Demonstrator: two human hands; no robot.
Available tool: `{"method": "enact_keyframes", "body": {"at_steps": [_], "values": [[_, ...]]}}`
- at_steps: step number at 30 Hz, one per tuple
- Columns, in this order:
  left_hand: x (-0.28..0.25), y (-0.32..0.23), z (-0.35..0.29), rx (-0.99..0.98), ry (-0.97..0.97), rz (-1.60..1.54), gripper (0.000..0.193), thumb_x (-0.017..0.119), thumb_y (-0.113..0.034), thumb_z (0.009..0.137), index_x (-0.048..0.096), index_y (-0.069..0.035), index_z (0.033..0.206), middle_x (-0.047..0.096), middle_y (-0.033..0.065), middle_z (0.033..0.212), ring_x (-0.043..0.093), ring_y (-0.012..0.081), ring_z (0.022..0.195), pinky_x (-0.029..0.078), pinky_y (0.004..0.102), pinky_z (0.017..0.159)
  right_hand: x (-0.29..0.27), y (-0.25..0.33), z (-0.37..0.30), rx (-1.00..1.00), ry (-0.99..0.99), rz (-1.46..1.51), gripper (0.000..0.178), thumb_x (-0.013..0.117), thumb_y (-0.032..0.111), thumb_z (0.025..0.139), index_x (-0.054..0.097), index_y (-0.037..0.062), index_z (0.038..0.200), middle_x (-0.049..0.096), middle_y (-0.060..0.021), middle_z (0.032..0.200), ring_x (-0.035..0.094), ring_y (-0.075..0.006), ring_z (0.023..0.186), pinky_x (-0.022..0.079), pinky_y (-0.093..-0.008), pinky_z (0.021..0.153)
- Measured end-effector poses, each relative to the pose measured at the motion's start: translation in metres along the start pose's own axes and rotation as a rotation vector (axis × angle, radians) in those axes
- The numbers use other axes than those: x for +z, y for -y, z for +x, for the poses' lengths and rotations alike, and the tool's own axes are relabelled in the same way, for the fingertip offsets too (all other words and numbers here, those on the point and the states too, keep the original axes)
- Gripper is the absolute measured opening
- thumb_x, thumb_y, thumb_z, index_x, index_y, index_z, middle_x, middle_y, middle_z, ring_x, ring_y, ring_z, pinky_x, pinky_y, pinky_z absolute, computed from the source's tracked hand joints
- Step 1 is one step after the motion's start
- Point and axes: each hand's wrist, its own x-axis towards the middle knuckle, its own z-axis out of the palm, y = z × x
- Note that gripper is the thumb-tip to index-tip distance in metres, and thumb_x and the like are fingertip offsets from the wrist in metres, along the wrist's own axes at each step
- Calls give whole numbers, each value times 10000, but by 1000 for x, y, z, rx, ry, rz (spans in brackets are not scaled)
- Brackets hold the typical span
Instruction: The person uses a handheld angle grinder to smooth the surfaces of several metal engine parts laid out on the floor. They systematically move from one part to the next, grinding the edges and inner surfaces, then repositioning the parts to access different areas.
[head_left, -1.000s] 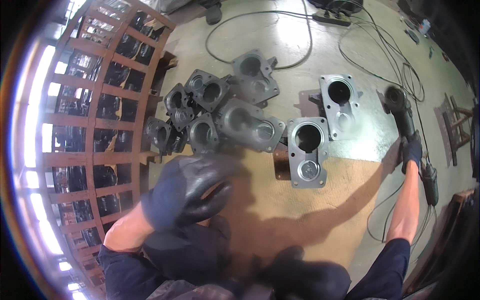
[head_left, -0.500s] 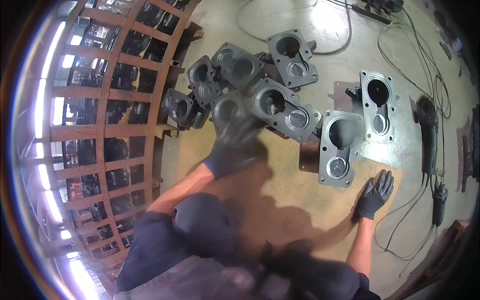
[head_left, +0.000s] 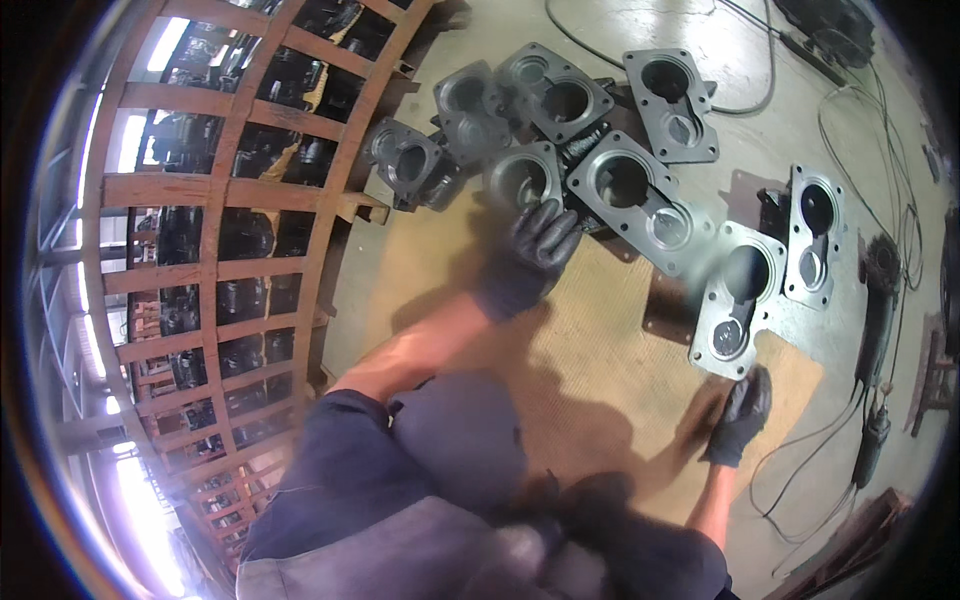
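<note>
Several grey machined metal castings, each with a large and a smaller round bore in a flat flange, stand in a cluster on the floor and a cardboard sheet (head_left: pixel 590 330). My left hand (head_left: pixel 545 243), in a dark glove, is closed with its fingers curled over the near end of one casting (head_left: pixel 548 165). Its fingers hide that casting's lower part. At the right, my gloved right hand (head_left: pixel 742 408) is beside the near corner of another casting (head_left: pixel 712 335). Its fingers are loosely bent and hold nothing visible; whether they touch the corner I cannot tell.
A slatted wooden crate (head_left: pixel 215 190) full of dark parts stands along the left. Castings lie close together, including one (head_left: pixel 672 105) at the back and one (head_left: pixel 815 235) at the right. Beyond are corded power tools (head_left: pixel 872 435) and loose cables (head_left: pixel 780 510).
The view has shifted, so the castings appear farther right. My left hand's fingers now curl at a casting's near end. My right hand has moved left off the cardboard's edge toward a casting's corner.
</note>
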Motion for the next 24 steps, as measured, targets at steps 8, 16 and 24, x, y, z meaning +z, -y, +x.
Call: {"method": "enact_keyframes", "body": {"at_steps": [8, 16, 24], "values": [[-72, 26, 43, 173, -142, -232, 411, 785, -273, 758, 735, -82, 1118, 678, 165, 1299, 597, 423, 1280, 457, 568, 1109, -12, 63, 14, 334, 205, 629, 373, 597, 326, 1078, 701, -24, 1156, 709, -63, 1019, 637, -142, 971, 518, -329, 863], [-132, 42, 214, 357, -462, -299, 218, 701, -185, 901, 727, -67, 1082, 715, 160, 1022, 689, 367, 949, 551, 464, 882, -25, 89, 65, 302, 488, 619, 463, 576, 440, 1065, 727, 22, 1197, 717, -47, 938, 686, -156, 772, 559, -291, 714], [-126, 3, 259, 605, -576, -257, 124, 724, -169, 840, 661, -64, 855, 650, 141, 839, 647, 371, 806, 534, 475, 755, -4, 150, 49, 401, 361, 609, 400, 681, 419, 1006, 661, 23, 1056, 679, -56, 806, 624, -125, 621, 475, -258, 558]]}}
